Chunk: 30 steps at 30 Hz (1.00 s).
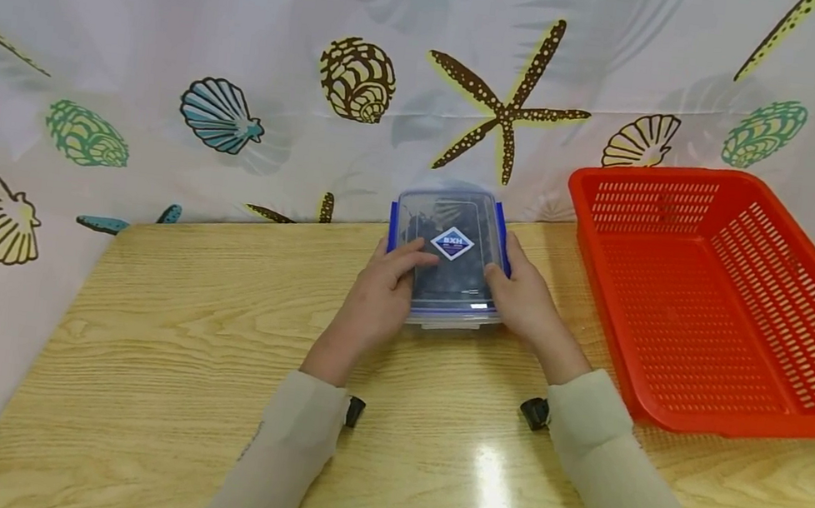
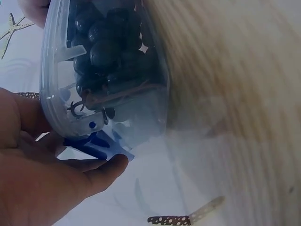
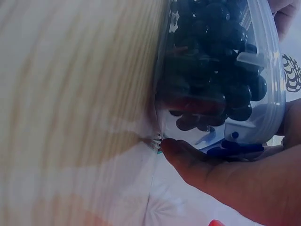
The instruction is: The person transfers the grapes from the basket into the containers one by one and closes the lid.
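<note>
A clear plastic food container [image 1: 448, 292] with blue side latches and a "BXH" label on its lid sits at the back of the table. Dark round fruit that look like grapes [image 2: 106, 54] fill it, and a bit of stem shows among them. My left hand [image 1: 380, 297] holds the container's left side, some fingers over the lid's edge; in the left wrist view a fingertip touches the blue latch [image 2: 101, 143]. On the opposite side my right hand [image 1: 527, 297] grips the edge, its thumb on the lid. The right wrist view has that hand beside the other blue latch [image 3: 235, 149].
A red perforated plastic basket [image 1: 618, 328] stands to the right of the container, with nothing seen inside. Behind the wooden table [image 1: 176, 362] hangs a white cloth [image 1: 292, 6] printed with shells and starfish.
</note>
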Tool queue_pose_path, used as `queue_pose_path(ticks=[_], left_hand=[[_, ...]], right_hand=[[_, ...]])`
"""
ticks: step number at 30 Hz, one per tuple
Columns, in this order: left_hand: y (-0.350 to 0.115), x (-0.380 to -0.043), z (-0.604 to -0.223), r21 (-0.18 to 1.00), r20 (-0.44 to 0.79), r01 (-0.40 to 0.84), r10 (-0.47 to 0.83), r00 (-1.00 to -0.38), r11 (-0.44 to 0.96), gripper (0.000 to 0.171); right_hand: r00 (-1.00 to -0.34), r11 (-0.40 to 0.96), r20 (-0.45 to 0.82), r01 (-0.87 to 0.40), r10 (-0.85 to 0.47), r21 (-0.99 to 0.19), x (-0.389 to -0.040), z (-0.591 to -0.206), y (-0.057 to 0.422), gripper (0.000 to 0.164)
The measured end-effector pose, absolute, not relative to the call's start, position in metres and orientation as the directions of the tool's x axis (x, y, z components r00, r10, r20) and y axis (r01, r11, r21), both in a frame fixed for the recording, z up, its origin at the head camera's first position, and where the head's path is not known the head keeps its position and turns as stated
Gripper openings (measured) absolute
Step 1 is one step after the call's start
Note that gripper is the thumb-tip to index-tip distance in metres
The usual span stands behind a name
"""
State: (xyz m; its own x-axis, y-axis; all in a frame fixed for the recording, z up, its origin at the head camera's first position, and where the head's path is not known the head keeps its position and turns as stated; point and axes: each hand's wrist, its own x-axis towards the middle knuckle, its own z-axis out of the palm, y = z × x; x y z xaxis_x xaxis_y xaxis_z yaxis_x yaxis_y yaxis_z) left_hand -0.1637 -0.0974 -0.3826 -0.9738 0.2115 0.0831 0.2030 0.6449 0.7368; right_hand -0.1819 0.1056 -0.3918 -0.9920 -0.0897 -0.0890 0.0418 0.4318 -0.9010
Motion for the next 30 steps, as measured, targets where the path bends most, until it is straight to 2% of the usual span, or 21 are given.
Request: queue_pose_path(ticks=[16,22,30], left_hand=[[-0.108,-0.16,-0.364,0.452,-0.126,0.214,0.299,-0.946,0.866,0.053],[-0.111,-0.157,-0.361,0.419,-0.143,0.234,0.318,-0.937,0.877,0.054],[-0.115,-0.153,-0.358,0.405,-0.133,0.275,0.353,-0.926,0.872,0.06]], right_hand=[[-0.981,0.584,-0.069,-0.052,-0.183,-0.81,-0.177,-0.389,0.098,0.068],[-0.972,0.638,-0.038,-0.123,-0.232,-0.76,-0.175,-0.387,0.099,0.065],[-0.952,0.743,-0.069,-0.186,-0.299,-0.643,-0.166,-0.38,0.101,0.068]])
